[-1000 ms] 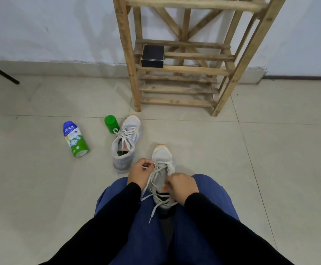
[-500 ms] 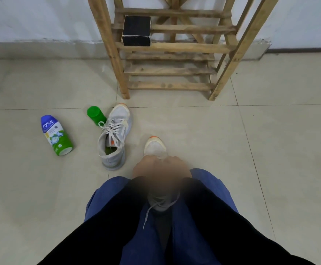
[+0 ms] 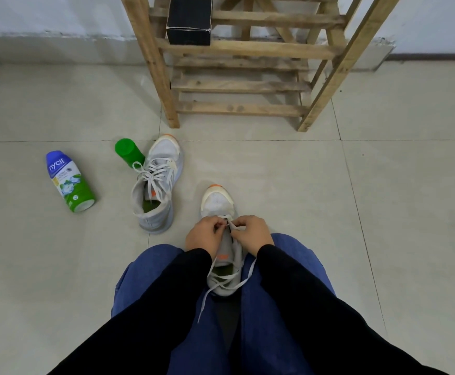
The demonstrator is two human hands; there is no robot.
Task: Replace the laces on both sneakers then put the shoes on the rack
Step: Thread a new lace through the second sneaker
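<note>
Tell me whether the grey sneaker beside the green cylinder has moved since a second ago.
No. The grey fabric sneaker still has its toe beside the green plastic cylinder.

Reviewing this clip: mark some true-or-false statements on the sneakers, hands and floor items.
1. The left hand and right hand both pinch the white lace of the grey sneaker between the knees. True.
2. The second grey sneaker stands on the wooden slatted rack. False: it stands on the tiled floor, beside the green cap.
3. The blue-and-green bottle lies on its side. True.
4. The black box sits on the floor. False: it rests on a rack slat.
</note>
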